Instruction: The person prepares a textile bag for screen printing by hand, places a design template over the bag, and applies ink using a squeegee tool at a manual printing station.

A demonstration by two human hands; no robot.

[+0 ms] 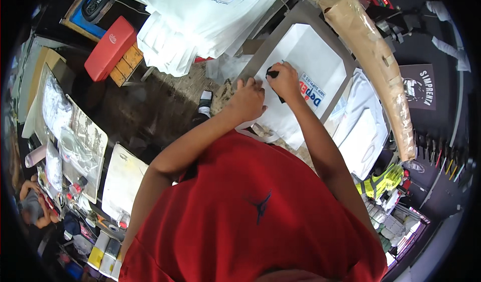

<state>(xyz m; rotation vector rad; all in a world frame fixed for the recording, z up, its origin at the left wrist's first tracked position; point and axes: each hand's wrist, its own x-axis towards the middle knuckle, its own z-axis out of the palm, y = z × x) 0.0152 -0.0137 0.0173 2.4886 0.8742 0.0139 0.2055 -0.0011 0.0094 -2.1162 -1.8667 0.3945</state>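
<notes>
A white fabric bag [300,46] with a blue and red print lies flat over a grey board [330,31]. My right hand [285,81] is closed on a small black object [272,73] above the bag; its kind is partly hidden by my fingers. My left hand [248,100] rests with fingers apart on the bag's left edge. Beneath it, a white strap [258,135] hangs off near my red shirt. To the left of the board, a thick pile of similar white printed bags [200,26] droops over its support.
A red case [111,47] sits on a wooden surface at the left. Along the right runs a long brown wrapped roll [373,51]. White garments [363,126] lie beside the board. Tools [441,154] hang on the right wall. Another person [36,207] is at far left.
</notes>
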